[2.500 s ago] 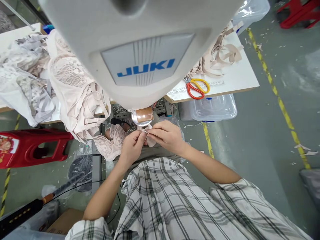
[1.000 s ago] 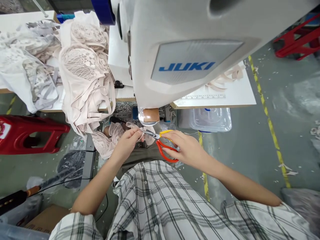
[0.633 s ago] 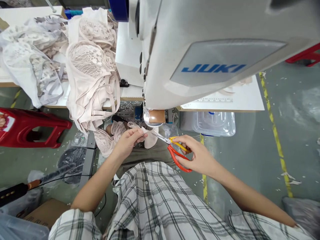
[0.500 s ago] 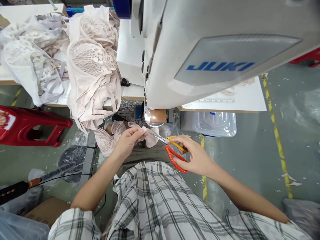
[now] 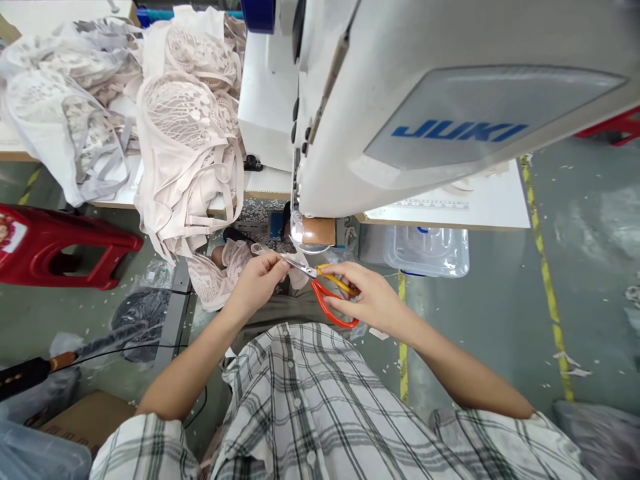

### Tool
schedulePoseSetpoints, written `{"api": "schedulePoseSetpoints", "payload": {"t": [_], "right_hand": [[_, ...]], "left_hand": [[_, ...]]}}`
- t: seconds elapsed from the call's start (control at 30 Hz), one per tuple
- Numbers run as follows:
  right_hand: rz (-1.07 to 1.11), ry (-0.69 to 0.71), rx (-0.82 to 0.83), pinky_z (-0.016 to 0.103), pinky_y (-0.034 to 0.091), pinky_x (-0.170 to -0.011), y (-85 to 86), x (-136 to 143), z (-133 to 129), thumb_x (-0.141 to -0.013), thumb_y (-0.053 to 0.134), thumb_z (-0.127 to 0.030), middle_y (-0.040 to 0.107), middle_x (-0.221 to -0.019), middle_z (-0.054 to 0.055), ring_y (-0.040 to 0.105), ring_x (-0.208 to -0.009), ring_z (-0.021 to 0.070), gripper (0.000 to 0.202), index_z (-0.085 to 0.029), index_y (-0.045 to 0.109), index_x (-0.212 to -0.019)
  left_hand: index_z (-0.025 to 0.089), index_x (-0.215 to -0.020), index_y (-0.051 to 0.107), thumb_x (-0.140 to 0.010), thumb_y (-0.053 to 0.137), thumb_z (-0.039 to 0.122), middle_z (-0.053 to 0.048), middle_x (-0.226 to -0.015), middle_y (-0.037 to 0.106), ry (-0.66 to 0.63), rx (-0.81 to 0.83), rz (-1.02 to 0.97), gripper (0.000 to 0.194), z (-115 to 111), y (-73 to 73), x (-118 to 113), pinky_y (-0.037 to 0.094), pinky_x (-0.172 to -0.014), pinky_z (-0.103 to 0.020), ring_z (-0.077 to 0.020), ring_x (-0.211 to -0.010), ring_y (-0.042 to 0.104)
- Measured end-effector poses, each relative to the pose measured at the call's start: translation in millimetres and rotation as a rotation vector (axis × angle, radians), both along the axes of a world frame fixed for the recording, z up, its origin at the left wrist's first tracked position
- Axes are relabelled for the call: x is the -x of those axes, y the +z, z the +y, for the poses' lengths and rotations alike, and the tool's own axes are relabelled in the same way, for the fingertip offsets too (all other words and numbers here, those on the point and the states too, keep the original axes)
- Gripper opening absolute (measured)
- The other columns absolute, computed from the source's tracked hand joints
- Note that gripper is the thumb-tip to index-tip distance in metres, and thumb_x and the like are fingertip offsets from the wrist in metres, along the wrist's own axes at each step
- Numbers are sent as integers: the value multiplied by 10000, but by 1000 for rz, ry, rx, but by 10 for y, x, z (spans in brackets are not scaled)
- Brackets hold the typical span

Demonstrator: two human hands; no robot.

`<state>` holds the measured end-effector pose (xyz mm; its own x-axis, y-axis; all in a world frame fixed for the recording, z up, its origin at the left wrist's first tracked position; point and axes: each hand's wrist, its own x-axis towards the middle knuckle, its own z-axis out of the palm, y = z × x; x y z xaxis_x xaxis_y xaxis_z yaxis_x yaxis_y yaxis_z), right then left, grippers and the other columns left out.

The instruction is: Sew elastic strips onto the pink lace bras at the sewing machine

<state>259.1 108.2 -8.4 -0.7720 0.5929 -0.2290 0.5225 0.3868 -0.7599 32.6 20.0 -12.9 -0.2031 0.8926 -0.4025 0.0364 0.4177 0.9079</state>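
Observation:
My left hand (image 5: 257,283) pinches the edge of a pale pink lace bra (image 5: 210,283) between thumb and fingers, above my lap. The bra's lace part hangs to the left below that hand. In my right hand (image 5: 373,297) are scissors (image 5: 323,308) with one red and one yellow handle. Their metal blades point left and reach the fabric right beside my left fingertips. The blade tips are partly hidden there, so I cannot tell whether they are closed on the fabric.
A sewing machine (image 5: 340,160) overhangs my hands. Pale bras (image 5: 185,147) are heaped on the table at the left, some draping over its edge. A clear plastic box (image 5: 425,250) stands under the right table part (image 5: 490,200). Red stools (image 5: 65,243) flank the workplace.
My right hand has moved left with the scissors, bringing the blades to my left fingertips. A small pale scrap now shows below my right hand. My left hand has barely moved.

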Motion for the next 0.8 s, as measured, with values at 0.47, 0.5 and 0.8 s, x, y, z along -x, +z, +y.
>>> {"api": "schedulePoseSetpoints", "payload": {"t": [0.47, 0.5, 0.8], "right_hand": [[-108, -130, -112, 311, 465, -568, 38, -572, 287, -891, 648, -398, 686, -890, 27, 588, -630, 168, 345, -332, 664, -1229], [-139, -169, -181, 323, 469, -573, 41, -629, 437, -892, 652, -413, 696, -907, 42, 603, -646, 183, 352, -323, 666, -1232], [-6, -158, -787, 455, 510, -867, 99, -264, 752, -945, 588, -418, 680, -1116, 185, 633, -1048, 321, 376, -160, 626, -1216]], "left_hand": [[155, -712, 657, -851, 657, 434, 45, -586, 401, 233, -58, -366, 312, -36, -86, -84, 325, -555, -221, -87, -564, 364], [153, -711, 655, -838, 669, 440, 47, -583, 398, 238, -61, -403, 314, -28, -91, -91, 326, -562, -222, -87, -566, 360], [182, -624, 554, -958, 480, 407, 8, -608, 480, -69, -26, -339, 410, 83, 124, -120, 396, -698, -268, -139, -660, 477]]}}
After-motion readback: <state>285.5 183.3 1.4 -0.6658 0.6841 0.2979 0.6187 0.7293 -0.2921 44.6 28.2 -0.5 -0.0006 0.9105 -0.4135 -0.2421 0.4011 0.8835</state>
